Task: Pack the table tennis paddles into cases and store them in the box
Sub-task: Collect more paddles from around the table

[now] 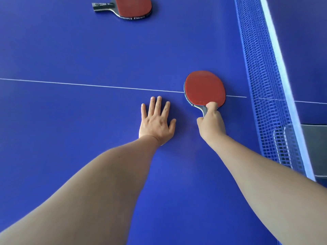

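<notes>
Far paddle [130,7] at 11 o'clock, flat on the table [70,121], red face up, handle pointing left, blade partly cut off by the top edge; untouched, likely the later pickup. Left hand [156,121] near centre, palm down, fingers straight and spread, pressing flat on the table, holding nothing; probably a brace while leaning in to reach. White line [88,85] runs across just beyond its fingertips. Right hand [211,122] at about 3 o'clock of the left hand, fingers curled round the handle of the near paddle [204,88], thumb up near the blade's base; blade lies over the line, red face up, seemingly flat on the table, so grip taken, lift not yet made. Net [261,76] at 2 o'clock, just beside that paddle. No cases or box in view.
</notes>
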